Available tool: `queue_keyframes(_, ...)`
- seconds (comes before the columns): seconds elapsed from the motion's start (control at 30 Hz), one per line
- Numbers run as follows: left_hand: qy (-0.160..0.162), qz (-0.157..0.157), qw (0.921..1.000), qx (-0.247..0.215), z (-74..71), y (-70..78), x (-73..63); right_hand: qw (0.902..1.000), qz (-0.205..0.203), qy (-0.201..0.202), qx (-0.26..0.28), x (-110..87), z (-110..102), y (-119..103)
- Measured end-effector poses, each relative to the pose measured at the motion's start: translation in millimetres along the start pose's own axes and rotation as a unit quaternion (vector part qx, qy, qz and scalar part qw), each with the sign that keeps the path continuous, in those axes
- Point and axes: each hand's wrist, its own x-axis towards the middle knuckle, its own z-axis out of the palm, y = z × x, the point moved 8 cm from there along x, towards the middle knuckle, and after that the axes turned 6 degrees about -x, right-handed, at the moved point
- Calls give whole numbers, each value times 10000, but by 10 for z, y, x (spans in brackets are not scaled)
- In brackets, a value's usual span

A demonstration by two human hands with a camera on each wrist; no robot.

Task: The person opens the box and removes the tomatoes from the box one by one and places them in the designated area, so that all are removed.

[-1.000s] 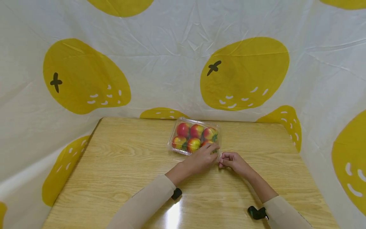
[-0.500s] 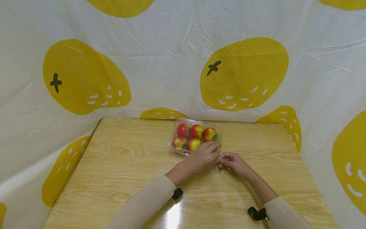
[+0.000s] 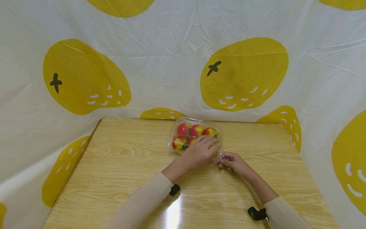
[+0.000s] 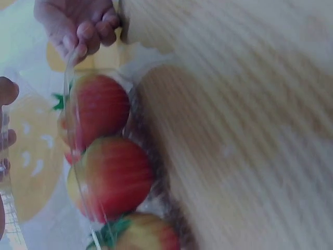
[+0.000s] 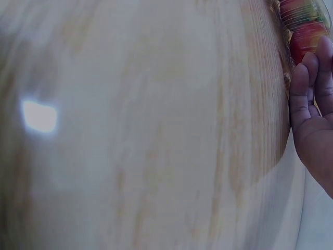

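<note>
The clear plastic tray stands just beside the far edge of the worktop, near the middle of that edge, with round red-and-yellow fruits inside. Its clear lid is raised at the front, so I judge the work is halfway: the fruits lie in place, but the lid is neither pressed down nor fully turned back. The left hand holds the lid's front edge; the right hand has thumb and fingers together, clamped on the tray's near right corner. The printed curtain leaves little room behind; toward the left and right edges the worktop gives more.
</note>
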Motion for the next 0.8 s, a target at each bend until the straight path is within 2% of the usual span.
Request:
queue_keyframes(0.17, 54, -213, 9992, 337, -83, -184, -32, 9999, 88, 47, -54, -8, -10, 12)
queue_keyframes(0.37, 517, -556, 9947, 697, -307, -437, -91, 9999, 86, 66, 46, -19, -14, -1)
queue_keyframes(0.6, 782, -834, 9909, 712, -497, -677, -196, 9999, 42, 127, 80, -22, -48, -6)
queue_keyframes(0.8, 753, -1149, 9892, 518, -574, -828, -269, 9989, 174, 352, -247, -39, -138, 3)
